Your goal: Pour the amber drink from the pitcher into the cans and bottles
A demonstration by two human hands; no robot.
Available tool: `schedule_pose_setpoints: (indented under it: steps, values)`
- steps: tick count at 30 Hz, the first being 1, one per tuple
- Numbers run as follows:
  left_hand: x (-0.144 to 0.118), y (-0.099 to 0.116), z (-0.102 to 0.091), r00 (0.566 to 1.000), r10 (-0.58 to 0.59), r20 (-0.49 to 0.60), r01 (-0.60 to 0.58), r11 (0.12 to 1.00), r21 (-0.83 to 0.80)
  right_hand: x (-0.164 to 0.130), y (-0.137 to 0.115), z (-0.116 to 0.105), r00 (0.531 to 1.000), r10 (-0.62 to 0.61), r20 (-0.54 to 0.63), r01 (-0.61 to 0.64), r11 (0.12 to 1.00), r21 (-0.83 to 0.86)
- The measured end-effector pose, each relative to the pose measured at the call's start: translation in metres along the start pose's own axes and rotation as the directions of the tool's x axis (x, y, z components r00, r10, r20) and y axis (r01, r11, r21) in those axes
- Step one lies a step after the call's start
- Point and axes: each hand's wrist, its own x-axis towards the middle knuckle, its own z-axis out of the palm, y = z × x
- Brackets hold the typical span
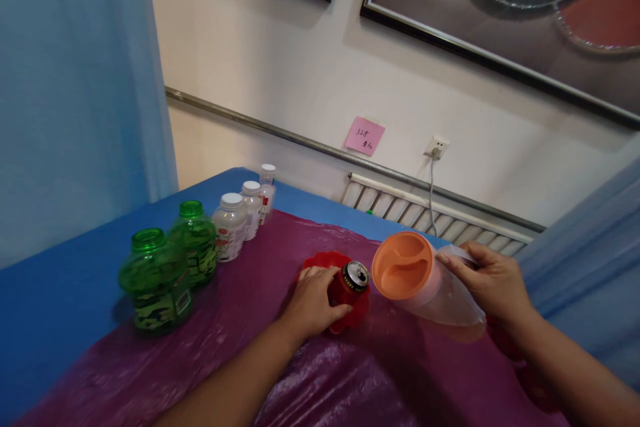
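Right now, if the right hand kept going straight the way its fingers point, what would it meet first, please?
Probably the red can in the left hand; the right hand points leftward holding the orange-lidded pitcher.

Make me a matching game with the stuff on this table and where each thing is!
1 red can
2 jug with orange lid
3 green bottles
4 pink note

a stuck on the wall
b in the right hand
c in the left hand
d standing at the table's left side

Pairs: 1-c, 2-b, 3-d, 4-a
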Motion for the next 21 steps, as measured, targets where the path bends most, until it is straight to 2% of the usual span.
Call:
schedule_pose_setpoints:
  steps: [21]
  values:
    - [-0.0005, 0.0029, -0.0022, 1.0, -0.015, 0.018, 0.016, 1.0, -0.013, 0.0, -0.0036, -0.0014, 1.0, -0.028, -0.003, 0.028, 1.0, -0.006]
